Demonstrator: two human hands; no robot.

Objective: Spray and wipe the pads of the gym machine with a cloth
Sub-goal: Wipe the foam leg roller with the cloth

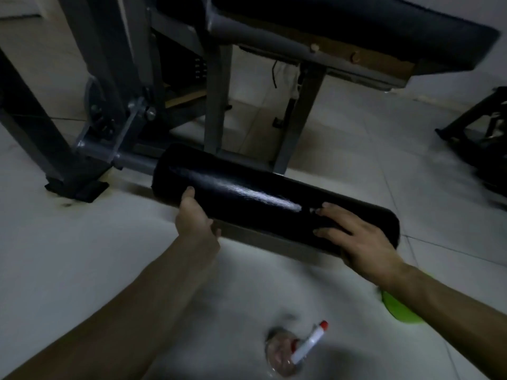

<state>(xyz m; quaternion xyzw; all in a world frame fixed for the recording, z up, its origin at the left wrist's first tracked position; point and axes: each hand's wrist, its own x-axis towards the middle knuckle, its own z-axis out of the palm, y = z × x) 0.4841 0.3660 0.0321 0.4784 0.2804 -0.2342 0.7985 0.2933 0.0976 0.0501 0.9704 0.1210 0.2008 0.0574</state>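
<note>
Head: left hand (194, 218) grips roller pad (247, 198); right hand (362, 242) fingers (336, 213) atop.

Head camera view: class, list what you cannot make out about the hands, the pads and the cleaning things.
- Bright green cloth-like thing: mostly hidden under the right forearm; its shape is unclear.
- Clear plastic spray bottle: motion-blurred; fill level unreadable.
- Left hand: fingers hidden beneath the black cylindrical roller pad it grips.
- Black flat bench pad: cut off by the top edge.
</note>
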